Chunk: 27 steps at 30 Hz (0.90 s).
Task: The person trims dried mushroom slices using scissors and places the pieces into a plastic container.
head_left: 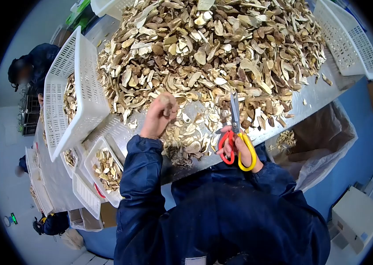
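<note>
My right hand [243, 152] holds a pair of scissors [234, 115] with one red and one yellow handle loop. The blades point away from me over the table and look closed or nearly so. My left hand [154, 118] is closed, with its fingers curled at the near edge of a large heap of dried mushroom slices [213, 48]. Whatever lies within those fingers, if anything, is too hidden to name. Between my hands, loose pale slices [188, 129] lie scattered on the metal table [303, 102], with small dark scraps [180, 158] at the front edge.
A white perforated basket [91, 84] with slices stands tilted at the left. Nearer is a white tray [90, 165] of slices. Another basket [343, 42] stands at the far right. Below the right edge hangs a lined bin [327, 141] with scraps. Co-workers [41, 62] are at the left.
</note>
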Motion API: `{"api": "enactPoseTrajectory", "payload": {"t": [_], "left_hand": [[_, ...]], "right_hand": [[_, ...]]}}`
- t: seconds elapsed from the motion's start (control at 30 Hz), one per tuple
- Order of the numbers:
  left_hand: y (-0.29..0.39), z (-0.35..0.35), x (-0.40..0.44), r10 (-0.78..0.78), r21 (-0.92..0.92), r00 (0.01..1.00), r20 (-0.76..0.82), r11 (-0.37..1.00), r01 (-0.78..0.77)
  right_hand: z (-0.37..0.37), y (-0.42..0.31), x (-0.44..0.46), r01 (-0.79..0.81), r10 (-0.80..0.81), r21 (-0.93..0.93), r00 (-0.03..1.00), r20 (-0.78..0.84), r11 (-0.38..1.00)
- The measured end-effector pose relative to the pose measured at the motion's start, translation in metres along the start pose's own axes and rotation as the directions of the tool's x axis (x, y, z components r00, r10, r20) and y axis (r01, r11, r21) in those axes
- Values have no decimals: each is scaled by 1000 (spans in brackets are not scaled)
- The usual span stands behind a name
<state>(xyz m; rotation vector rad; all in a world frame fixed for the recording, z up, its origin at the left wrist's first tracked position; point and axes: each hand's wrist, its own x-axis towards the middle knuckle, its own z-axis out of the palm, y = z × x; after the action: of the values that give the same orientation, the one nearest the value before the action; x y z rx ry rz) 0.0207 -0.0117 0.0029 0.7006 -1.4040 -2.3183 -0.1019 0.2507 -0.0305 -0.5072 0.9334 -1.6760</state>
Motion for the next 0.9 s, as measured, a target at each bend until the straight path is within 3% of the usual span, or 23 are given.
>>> {"api": "enactPoseTrajectory", "payload": {"t": [0.07, 0.17, 0.2, 0.27, 0.3, 0.33, 0.47, 0.57, 0.6, 0.63, 0.67, 0.7, 0.83, 0.9], "left_hand": [[9, 10, -8, 31, -249, 992, -122, 967, -61], [6, -4, 3, -4, 200, 998, -58, 980, 16], [15, 12, 4, -52, 508, 990, -132, 854, 113], [3, 28, 14, 218, 836, 974, 59, 523, -167], [-3, 34, 19, 308, 915, 932, 194, 287, -285], [-11, 36, 24, 338, 949, 907, 250, 102, -299], [-18, 42, 27, 183, 969, 955, 233, -121, -214], [-13, 34, 25, 391, 926, 894, 217, 207, -316], [-12, 33, 23, 445, 856, 881, 163, 380, -351], [-8, 30, 17, 312, 643, 950, 4, 727, -241], [-2, 27, 9, 121, 318, 988, -95, 944, -85], [3, 27, -1, -94, -64, 989, -115, 994, 87], [0, 31, -20, -94, -285, 993, -68, 956, 71], [0, 37, -29, -91, -320, 987, -131, 946, 45]], "right_hand": [[0, 0, 0, 13, -13, -24, 1000, 0, 1000], [1, 1, 0, 22, -21, -34, 1000, 9, 999], [0, 2, 0, 26, -26, -34, 1000, 10, 999], [0, 2, 0, 31, -30, -29, 999, 9, 999], [0, 2, 0, 34, -34, -26, 999, 6, 999], [0, 2, 0, 38, -38, -21, 999, 9, 999], [-2, 5, -1, 37, -37, -3, 999, 16, 999], [-3, 4, -1, 28, -28, -4, 999, 16, 1000], [-2, 4, -1, 25, -25, -6, 1000, 16, 1000], [-2, 3, -1, 16, -15, -10, 1000, 10, 1000], [-1, 2, 0, 6, -6, -14, 1000, 7, 1000], [0, 1, 0, -5, 5, -19, 1000, 4, 1000], [7, -5, 0, -40, 39, -76, 999, -16, 996], [15, -13, -4, -85, 81, -196, 996, -29, 977]]}}
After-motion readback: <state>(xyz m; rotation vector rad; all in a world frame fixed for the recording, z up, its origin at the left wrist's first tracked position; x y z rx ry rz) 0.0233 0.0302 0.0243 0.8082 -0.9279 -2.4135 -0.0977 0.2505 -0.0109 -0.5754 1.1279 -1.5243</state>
